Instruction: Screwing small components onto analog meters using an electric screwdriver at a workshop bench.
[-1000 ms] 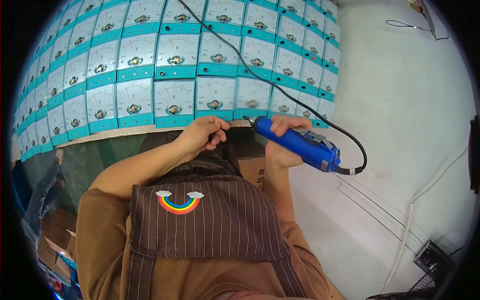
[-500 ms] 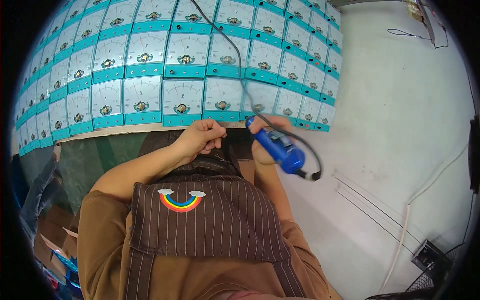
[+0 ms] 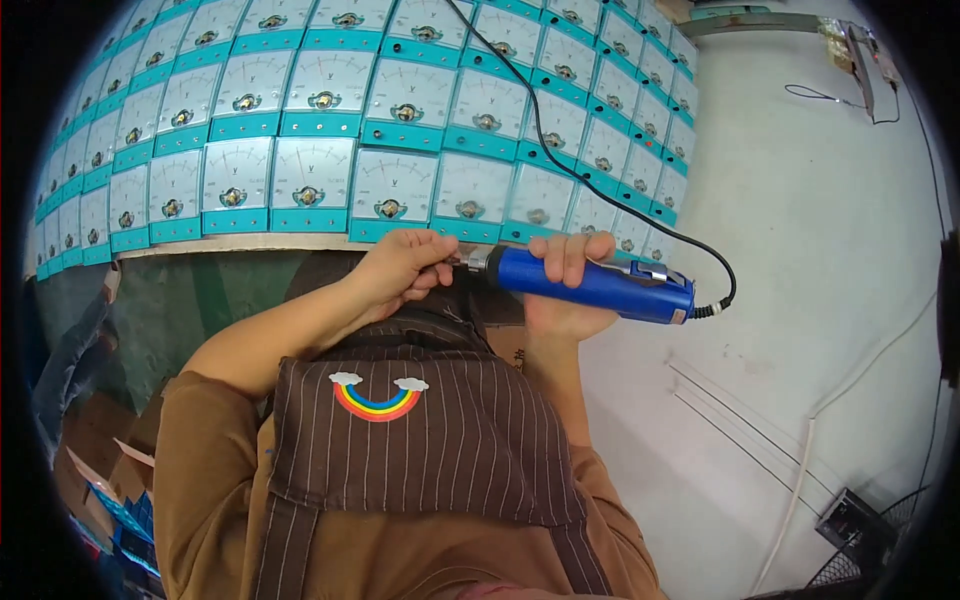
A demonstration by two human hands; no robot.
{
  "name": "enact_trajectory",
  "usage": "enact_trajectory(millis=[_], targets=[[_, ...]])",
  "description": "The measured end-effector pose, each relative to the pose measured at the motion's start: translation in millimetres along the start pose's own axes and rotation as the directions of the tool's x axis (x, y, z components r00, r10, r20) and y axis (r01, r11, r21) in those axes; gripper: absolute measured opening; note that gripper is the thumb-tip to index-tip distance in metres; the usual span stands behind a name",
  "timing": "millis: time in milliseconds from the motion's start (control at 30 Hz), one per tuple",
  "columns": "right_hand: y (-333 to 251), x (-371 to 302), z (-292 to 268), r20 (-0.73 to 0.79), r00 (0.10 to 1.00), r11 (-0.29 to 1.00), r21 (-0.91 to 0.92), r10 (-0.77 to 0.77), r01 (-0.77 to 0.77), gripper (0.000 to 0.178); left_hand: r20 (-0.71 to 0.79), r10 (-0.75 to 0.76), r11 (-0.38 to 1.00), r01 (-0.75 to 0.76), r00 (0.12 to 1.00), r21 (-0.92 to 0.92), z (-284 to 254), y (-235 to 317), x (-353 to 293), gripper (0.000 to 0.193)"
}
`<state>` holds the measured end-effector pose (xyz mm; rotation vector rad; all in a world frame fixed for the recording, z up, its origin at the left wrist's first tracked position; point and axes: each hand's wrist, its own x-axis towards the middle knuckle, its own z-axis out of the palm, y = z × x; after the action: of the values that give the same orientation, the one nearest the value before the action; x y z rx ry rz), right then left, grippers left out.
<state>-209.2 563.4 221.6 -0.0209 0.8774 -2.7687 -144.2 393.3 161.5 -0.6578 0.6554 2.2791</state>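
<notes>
A blue corded electric screwdriver point(image 3: 600, 285) lies nearly level in front of me, its metal nose pointing left. My right hand point(image 3: 570, 290) is wrapped round its body, fingers over the top. Close to the tip, my left hand point(image 3: 415, 268) is closed, thumb and forefinger pinched at the screwdriver's nose end. Whatever sits between those fingertips is too small and covered to make out. Just beyond both hands stand rows of panel meters point(image 3: 310, 175) with teal bases, white dial faces and a small metal part at the lower middle of each.
The screwdriver's black cord point(image 3: 640, 212) loops up across the meters. On the right a pale surface carries a white cable point(image 3: 800, 470), two thin rods point(image 3: 755, 425) and a small black box point(image 3: 850, 520). Open cardboard boxes point(image 3: 100, 440) are at the lower left.
The screwdriver has swung from slanting downward to nearly level, its tip now at my left fingertips. My left hand stays pinched. The view has shifted slightly over the meters.
</notes>
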Motion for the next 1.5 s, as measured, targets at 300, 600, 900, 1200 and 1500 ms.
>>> enact_trajectory(millis=[300,600,900,1200,1500], targets=[[38,4,-4,0.248,0.967,0.899,-0.406,-0.066,0.165,0.052,-0.139,0.233,0.966,-0.213,0.962,0.145,-35,9,-43,0.02],[60,-5,1,0.39,0.921,0.861,-0.477,0.029,0.174,0.016,-0.186,0.269,0.959,-0.246,0.945,0.14,-41,1,-51,0.017],[48,10,-7,0.301,0.953,0.889,-0.427,-0.031,0.164,0.053,-0.246,0.286,0.958,-0.28,0.926,0.063,-37,-10,-53,0.015],[28,28,38,0.391,0.829,0.917,-0.158,0.4,-0.367,0.045,-0.276,0.421,0.833,-0.489,0.864,-0.26,-5,-45,-38,0.022],[63,25,63,0.415,0.691,0.797,-0.17,0.592,-0.58,0.05,-0.536,0.501,0.636,-0.709,0.679,-0.304,-14,-68,-53,0.02]])
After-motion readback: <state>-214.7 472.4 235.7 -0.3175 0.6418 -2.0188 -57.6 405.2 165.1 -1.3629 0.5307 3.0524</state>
